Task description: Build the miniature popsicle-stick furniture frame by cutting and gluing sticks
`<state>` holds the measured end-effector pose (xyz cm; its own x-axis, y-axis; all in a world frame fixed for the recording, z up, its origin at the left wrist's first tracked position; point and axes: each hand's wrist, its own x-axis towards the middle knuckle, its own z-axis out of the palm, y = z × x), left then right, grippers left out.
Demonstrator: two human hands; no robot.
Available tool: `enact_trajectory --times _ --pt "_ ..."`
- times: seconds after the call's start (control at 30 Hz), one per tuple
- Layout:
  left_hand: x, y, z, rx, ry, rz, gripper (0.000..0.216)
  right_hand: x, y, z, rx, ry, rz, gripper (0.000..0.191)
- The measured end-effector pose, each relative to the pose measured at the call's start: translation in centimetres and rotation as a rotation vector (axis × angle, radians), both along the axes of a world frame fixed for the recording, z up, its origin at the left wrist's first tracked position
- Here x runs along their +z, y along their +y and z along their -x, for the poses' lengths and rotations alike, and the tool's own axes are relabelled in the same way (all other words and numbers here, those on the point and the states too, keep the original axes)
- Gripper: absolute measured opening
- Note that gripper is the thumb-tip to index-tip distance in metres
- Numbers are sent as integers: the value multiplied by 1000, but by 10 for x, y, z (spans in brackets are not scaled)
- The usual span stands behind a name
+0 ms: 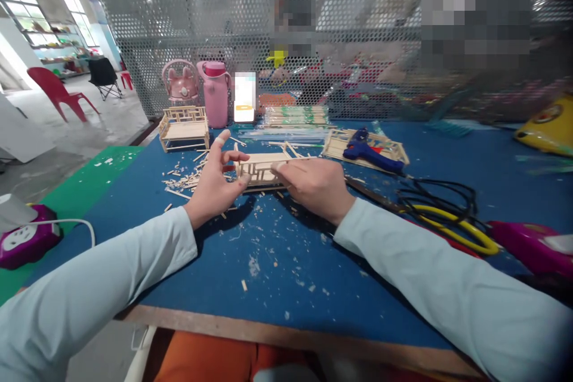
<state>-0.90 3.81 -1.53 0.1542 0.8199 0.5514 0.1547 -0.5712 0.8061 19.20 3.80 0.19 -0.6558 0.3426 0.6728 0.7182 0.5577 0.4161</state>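
A miniature bench made of thin wooden sticks stands on the blue tabletop between my hands. My left hand is at its left end, thumb in front and a bent finger at the top corner, with the index finger raised. My right hand is closed in a pinch at the front railing, on what looks like a thin wooden stick along the top; my fingers partly hide the bench's right side. Short stick offcuts lie scattered left of my left hand.
A finished-looking miniature bench, pink bottle and lit phone stand behind. A blue glue gun rests on a stick frame, near black cables and a yellow handle. Bundled sticks lie before the perforated screen.
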Motion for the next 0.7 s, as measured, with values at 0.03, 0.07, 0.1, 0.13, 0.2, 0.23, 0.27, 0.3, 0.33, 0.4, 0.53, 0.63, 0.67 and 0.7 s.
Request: enact_trajectory --times 0.03,0.07,0.1,0.13,0.2,0.23,0.27,0.3,0.33,0.4,0.53,0.63,0.67,0.7 --pt "-1 0 0 1 14 -16 78 -1 1 0 9 11 -19 22" --pt "-2 0 0 1 27 -32 78 -1 1 0 19 20 -39 22" --pt "-2 1 0 1 37 -46 78 -2 2 0 27 28 -55 22" --pt "-3 1 0 -3 43 -57 78 -2 2 1 33 31 -65 22" --pt "-5 2 0 -16 47 -70 78 -2 1 2 41 33 -78 21" --pt "-5 3 0 -23 47 -73 79 -2 1 3 45 33 -85 21" --pt "-6 3 0 -30 48 -74 79 -2 0 4 48 31 -90 21" --pt "-7 3 -1 -36 49 -72 79 -2 0 4 49 28 -93 21" --pt "-7 3 -1 -41 51 -70 78 -2 0 4 50 24 -95 21" --pt "-7 3 -1 -45 60 -67 78 -2 1 4 45 20 -89 23" --pt "-8 1 0 -25 91 -84 77 -2 2 0 53 19 -79 21" --pt "-8 -1 2 2 116 -114 76 -2 -1 -3 56 21 -99 21" --pt "-8 -1 3 16 126 -124 76 -1 -2 -4 48 28 -100 22" --pt "-8 -1 4 32 137 -132 76 0 -4 -4 41 36 -97 22"
